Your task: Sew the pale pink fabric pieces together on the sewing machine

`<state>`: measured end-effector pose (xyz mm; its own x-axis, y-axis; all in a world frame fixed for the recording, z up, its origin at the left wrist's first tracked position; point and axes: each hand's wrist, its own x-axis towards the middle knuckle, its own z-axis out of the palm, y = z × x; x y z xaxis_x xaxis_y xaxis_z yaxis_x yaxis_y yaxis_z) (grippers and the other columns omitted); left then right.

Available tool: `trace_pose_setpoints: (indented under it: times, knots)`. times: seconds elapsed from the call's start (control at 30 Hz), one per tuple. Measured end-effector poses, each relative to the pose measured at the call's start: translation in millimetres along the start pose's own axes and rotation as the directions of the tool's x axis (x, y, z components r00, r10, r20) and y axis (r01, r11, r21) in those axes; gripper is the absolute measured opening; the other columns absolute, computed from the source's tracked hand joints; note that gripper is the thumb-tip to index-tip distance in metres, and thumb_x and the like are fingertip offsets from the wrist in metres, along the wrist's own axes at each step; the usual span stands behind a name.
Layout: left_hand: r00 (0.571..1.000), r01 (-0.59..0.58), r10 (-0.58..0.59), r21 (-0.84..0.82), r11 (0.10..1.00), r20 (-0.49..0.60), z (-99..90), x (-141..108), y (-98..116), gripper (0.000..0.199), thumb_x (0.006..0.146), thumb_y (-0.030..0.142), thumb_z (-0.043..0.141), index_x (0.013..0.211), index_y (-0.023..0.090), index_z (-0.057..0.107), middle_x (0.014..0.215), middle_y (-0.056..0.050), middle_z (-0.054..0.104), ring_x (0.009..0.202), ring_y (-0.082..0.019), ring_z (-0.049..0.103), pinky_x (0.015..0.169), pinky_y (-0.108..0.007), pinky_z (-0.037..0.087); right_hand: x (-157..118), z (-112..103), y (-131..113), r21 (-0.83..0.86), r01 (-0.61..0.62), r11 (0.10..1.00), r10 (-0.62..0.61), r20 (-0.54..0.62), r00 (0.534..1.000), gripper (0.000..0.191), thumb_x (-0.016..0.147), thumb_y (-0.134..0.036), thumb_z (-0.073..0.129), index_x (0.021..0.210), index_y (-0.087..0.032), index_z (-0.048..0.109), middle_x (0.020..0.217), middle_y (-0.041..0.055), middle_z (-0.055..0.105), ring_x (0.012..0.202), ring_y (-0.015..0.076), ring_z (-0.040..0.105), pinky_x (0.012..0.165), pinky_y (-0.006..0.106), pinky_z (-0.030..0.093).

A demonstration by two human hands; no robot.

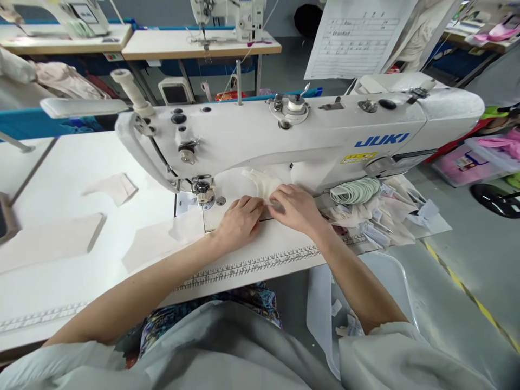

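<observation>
Under the sewing machine arm (252, 135): cream fabric piece (265, 183)
Left hand (240, 219): fingers bent against it, grip I cannot tell
Right hand (296, 208): pinching its edge

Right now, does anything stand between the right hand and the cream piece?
Nothing visible: the right hand appears to touch the near side of the cream piece; the left hand is alongside, not between.

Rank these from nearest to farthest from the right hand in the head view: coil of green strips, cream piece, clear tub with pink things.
From the right hand:
1. Cream piece: right at the fingertips, on the machine bed.
2. Coil: just to the hand's right.
3. Tub: far right, beyond the table's end.
</observation>
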<state>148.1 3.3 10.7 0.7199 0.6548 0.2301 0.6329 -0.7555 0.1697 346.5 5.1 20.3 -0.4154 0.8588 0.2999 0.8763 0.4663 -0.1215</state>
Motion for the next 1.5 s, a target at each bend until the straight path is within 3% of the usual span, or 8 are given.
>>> trace_pose_setpoints:
  times: [0.33, 0.57, 0.83, 1.07, 1.17, 1.33, 1.43, 1.5]
  knots:
    - [0.996, -0.005, -0.001, 0.065, 0.998, 0.088, -9.8, 4, 4, 0.031, 0.09, 0.014, 0.048, 0.119, 0.01, 0.059, 0.122, -0.014, 0.06, 0.112, -0.029, 0.054, 0.087, -0.041, 0.051, -3, 1, 10, 0.325, -0.091, 0.941, 0.111, -0.045, 0.993, 0.021, 0.09, -0.022, 0.051, 0.089, -0.021, 0.071, 0.091, 0.0026, 0.072, 0.077, 0.0149, 0.064, 0.07, 0.026, 0.044]
    - [1.0, 0.01, -0.009, 0.039, 0.999, -0.03, -3.9, 15, 6, 0.029, 0.09, 0.014, 0.048, 0.118, 0.014, 0.055, 0.114, -0.011, 0.061, 0.102, -0.025, 0.058, 0.08, -0.037, 0.051, -2, 0, 11, 0.417, -0.182, 0.891, 0.19, 0.023, 0.982, 0.02, 0.086, -0.023, 0.053, 0.084, -0.021, 0.072, 0.09, 0.0034, 0.072, 0.076, 0.0156, 0.064, 0.071, 0.027, 0.046]
    - [0.999, 0.018, -0.018, -0.003, 1.0, -0.036, 3.9, 18, 3, 0.028, 0.089, 0.014, 0.047, 0.116, 0.01, 0.054, 0.11, -0.013, 0.061, 0.101, -0.026, 0.057, 0.08, -0.038, 0.052, -1, 1, 16, 0.462, -0.192, 0.866, 0.191, 0.048, 0.98, 0.026, 0.086, -0.026, 0.049, 0.07, -0.02, 0.068, 0.086, 0.0037, 0.073, 0.077, 0.0166, 0.065, 0.073, 0.027, 0.046]
    - [0.997, -0.014, 0.016, 0.019, 1.0, -0.071, 2.5, 21, 1, 0.023, 0.092, 0.015, 0.044, 0.11, 0.013, 0.058, 0.109, -0.012, 0.062, 0.101, -0.025, 0.057, 0.079, -0.037, 0.053, -4, 4, 17, 0.447, -0.178, 0.876, 0.185, 0.029, 0.982, 0.022, 0.087, -0.026, 0.049, 0.077, -0.02, 0.068, 0.084, 0.0036, 0.071, 0.074, 0.0167, 0.063, 0.07, 0.028, 0.046]
    - [0.994, -0.094, 0.099, 0.091, 0.991, -0.047, 4.3, 22, 1, 0.022, 0.094, 0.016, 0.043, 0.103, 0.013, 0.063, 0.115, -0.013, 0.063, 0.11, -0.027, 0.058, 0.085, -0.04, 0.053, -5, 6, 12, 0.312, -0.14, 0.94, 0.172, -0.08, 0.982, 0.02, 0.089, -0.024, 0.047, 0.083, -0.021, 0.067, 0.084, 0.0051, 0.069, 0.076, 0.0181, 0.062, 0.071, 0.029, 0.046]
    - [0.984, -0.161, 0.167, 0.092, 0.983, -0.055, 15.6, 19, -2, 0.027, 0.097, 0.017, 0.042, 0.116, 0.008, 0.06, 0.135, -0.015, 0.058, 0.132, -0.027, 0.05, 0.109, -0.044, 0.043, -6, 4, 11, 0.045, -0.14, 0.989, 0.147, -0.298, 0.943, 0.024, 0.093, -0.019, 0.04, 0.093, -0.02, 0.064, 0.09, 0.0093, 0.069, 0.088, 0.0229, 0.062, 0.081, 0.034, 0.047]
    - [0.992, -0.123, 0.125, 0.066, 0.99, -0.033, 19.0, 17, -2, 0.029, 0.098, 0.019, 0.041, 0.119, 0.007, 0.058, 0.139, -0.016, 0.056, 0.135, -0.028, 0.048, 0.11, -0.043, 0.042, -7, -12, 16, -0.033, -0.109, 0.994, 0.081, -0.465, 0.881, 0.025, 0.094, -0.017, 0.039, 0.099, -0.019, 0.063, 0.092, 0.0105, 0.071, 0.089, 0.0228, 0.064, 0.081, 0.034, 0.049]
    - [0.994, -0.105, 0.105, 0.044, 0.994, -0.005, 18.4, 18, -1, 0.029, 0.098, 0.018, 0.042, 0.119, 0.006, 0.058, 0.14, -0.017, 0.055, 0.135, -0.028, 0.048, 0.109, -0.043, 0.043, -11, -34, 13, -0.088, -0.063, 0.994, -0.001, -0.597, 0.802, 0.022, 0.092, -0.015, 0.045, 0.103, -0.019, 0.063, 0.094, 0.0106, 0.072, 0.088, 0.022, 0.067, 0.078, 0.034, 0.052]
